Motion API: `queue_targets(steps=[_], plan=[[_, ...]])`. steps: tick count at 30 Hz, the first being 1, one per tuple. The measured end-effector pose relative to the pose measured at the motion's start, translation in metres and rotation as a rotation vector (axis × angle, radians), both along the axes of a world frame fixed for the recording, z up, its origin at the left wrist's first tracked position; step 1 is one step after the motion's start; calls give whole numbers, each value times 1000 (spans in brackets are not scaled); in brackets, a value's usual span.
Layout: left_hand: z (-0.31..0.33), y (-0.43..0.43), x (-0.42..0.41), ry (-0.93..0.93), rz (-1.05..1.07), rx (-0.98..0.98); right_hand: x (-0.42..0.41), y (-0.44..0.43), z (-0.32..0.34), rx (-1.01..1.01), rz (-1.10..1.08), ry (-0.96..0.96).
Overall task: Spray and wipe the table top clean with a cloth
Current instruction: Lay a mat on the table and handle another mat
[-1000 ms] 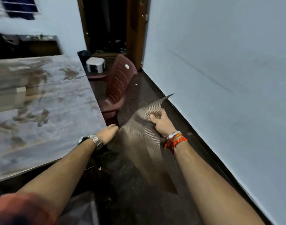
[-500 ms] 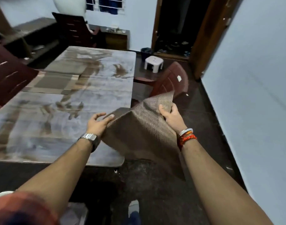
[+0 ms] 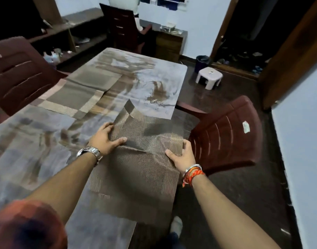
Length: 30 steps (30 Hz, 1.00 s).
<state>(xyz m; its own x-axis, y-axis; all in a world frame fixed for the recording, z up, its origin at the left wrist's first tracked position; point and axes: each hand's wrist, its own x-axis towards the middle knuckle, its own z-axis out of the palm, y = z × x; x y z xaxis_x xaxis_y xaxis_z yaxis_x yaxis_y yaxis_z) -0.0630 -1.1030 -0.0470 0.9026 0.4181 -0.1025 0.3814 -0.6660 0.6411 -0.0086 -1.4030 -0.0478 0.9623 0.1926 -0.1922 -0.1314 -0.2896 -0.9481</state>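
A brown woven mat (image 3: 136,177) hangs over the near right edge of the glossy marbled table top (image 3: 37,141), buckled in the middle with one corner standing up. My left hand (image 3: 104,139) grips its left edge, thumb on top. My right hand (image 3: 181,155) pinches its right edge, beyond the table's side. No spray bottle or wiping cloth shows.
A second woven mat (image 3: 76,94) lies flat on the table's far left part. Maroon plastic chairs stand at the right (image 3: 226,137), the left (image 3: 19,72) and the far end (image 3: 123,24). A white stool (image 3: 208,76) sits on the dark floor near an open doorway. A pale wall (image 3: 301,159) runs close on the right.
I have turned from the floor and wall back toward the table. Both hands have brought the brown mat leftward from beside the table and lowered it over the table's near right edge.
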Motion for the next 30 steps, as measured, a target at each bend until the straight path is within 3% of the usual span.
queue_targets(steps=[3, 6, 8, 11, 15, 30], plan=[[-22, 7, 62, 65, -9, 93, 61, 12, -29, -41, -24, 55], [-37, 1, 121, 197, 97, 232, 117, 26, -53, -214, -49, 49], [-49, -23, 140, 299, 243, 262, 132, 38, -67, -437, -23, 0], [-71, -71, 147, 508, 336, 132, 133, 61, -83, -845, 180, -185], [-91, -75, 171, 599, 275, 141, 138, 79, -98, -939, 453, -264], [-94, -22, 282, 525, 231, 171, 252, 125, -100, -1038, 430, -265]])
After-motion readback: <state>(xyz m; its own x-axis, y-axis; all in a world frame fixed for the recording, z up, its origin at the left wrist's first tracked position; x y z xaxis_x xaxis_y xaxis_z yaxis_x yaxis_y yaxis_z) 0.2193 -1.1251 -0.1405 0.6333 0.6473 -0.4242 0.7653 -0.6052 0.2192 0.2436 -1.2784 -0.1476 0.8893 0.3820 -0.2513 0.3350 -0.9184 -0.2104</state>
